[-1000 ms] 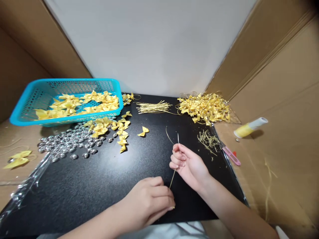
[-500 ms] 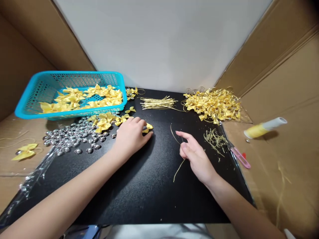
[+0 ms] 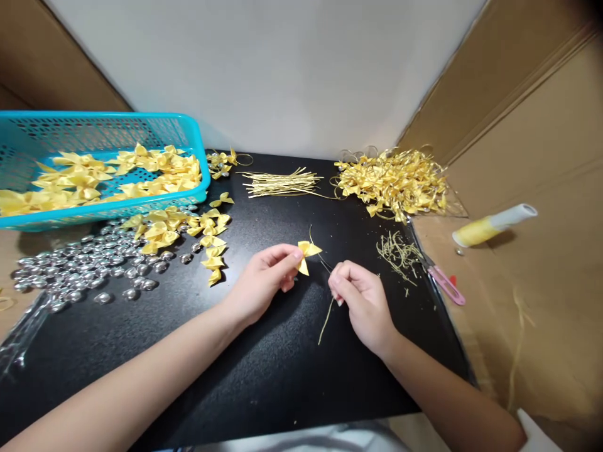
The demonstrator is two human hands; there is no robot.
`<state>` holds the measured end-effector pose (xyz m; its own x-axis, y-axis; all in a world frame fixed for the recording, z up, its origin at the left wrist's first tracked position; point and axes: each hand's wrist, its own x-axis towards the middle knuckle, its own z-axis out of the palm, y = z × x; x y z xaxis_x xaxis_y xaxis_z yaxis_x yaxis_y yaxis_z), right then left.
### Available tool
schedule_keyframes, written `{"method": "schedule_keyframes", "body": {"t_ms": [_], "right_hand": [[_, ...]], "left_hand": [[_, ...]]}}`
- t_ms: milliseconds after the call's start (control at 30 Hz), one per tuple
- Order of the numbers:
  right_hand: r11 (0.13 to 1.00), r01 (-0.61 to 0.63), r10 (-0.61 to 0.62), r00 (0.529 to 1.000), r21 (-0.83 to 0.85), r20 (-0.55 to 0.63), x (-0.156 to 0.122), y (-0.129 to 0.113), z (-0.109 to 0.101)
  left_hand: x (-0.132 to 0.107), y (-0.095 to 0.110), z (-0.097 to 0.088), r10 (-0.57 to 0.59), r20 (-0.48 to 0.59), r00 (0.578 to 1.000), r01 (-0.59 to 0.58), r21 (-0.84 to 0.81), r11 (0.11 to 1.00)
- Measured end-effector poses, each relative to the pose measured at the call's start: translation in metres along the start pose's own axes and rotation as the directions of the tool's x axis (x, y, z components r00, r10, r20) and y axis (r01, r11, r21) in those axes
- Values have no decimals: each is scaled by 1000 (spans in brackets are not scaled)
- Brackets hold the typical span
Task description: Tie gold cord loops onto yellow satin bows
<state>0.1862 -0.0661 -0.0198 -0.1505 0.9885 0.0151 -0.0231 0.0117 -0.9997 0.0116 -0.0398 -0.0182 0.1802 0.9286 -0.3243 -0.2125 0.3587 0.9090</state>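
Note:
My left hand pinches a yellow ribbon bow between thumb and fingertips, just above the black table. Close by on the right, my right hand is closed on a thin gold cord, whose tail hangs below the fingers. Fine strands run from the right fingertips toward the bow; whether one is a needle I cannot tell. More yellow bows lie left of my hands, beside many silver beads.
A blue basket of bows stands at the back left. Behind my hands lies a bundle of gold cords. Finished-looking looped bows are heaped back right, near cord scraps, pink-handled snips and a cone-like tube.
My left hand has come from the bow pile to the middle, now with a bow in it. The right fingers have curled in, close to the bow. The view has shifted slightly.

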Motion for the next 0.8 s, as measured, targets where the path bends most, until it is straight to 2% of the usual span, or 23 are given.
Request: {"method": "schedule_keyframes", "body": {"t_ms": [100, 333, 433, 633, 800], "right_hand": [[1000, 24, -24, 1000, -15, 11, -2, 1, 1], [999, 9, -6, 998, -49, 56, -3, 1, 6], [997, 33, -29, 998, -64, 56, -4, 3, 7], [980, 164, -161, 986, -116, 42, -5, 4, 8], [976, 176, -172, 984, -130, 42, -5, 4, 8]], "left_hand": [[-3, -13, 5, -64, 28, 998, 66, -107, 992], [-7, -18, 0, -4, 165, 986, 33, -176, 984], [-8, -20, 0, -6, 168, 986, 37, -180, 983], [-9, -20, 1, -12, 152, 988, 34, -141, 989], [-11, -18, 0, -1, 162, 987, 17, -97, 995]]}}
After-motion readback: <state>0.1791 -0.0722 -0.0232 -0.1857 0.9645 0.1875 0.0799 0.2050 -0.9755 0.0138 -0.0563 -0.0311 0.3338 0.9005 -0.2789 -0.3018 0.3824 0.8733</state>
